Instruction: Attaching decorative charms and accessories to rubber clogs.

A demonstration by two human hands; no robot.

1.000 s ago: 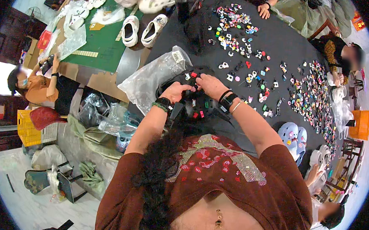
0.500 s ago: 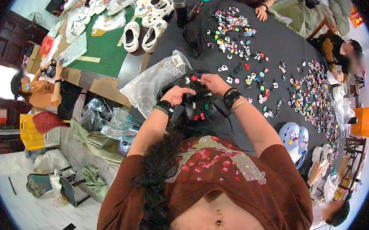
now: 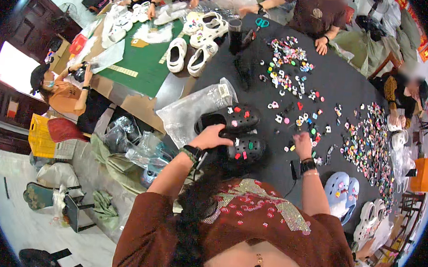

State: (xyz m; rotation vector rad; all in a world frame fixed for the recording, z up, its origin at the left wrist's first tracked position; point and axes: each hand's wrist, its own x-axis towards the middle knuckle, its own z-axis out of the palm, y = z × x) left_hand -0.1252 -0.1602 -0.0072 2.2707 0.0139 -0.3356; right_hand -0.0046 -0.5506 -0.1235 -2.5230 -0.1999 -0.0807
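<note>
A pair of black clogs lies in front of me on the dark tabletop. The far clog (image 3: 242,118) and the near clog (image 3: 246,149) both carry small red, pink or green charms on their holed uppers. My left hand (image 3: 210,137) grips the near clog at its opening, its thumb and fingers closed over the edge. To the right, my right hand (image 3: 302,145) is among loose shoe charms (image 3: 301,121), away from the clogs. Its fingers are bent and slightly blurred, so whether they hold a charm is unclear.
A clear plastic bag (image 3: 196,110) lies left of the clogs. Many charms (image 3: 372,137) spread across the table's right side. Blue clogs (image 3: 337,192) stand at the right, white clogs (image 3: 177,55) beyond the bag near a green mat (image 3: 148,74). Several people stand around the table.
My right hand has left the clogs and moved right to the scattered charms. My left hand stays at the clogs, now more plainly visible. The view has shifted, showing more of the people opposite.
</note>
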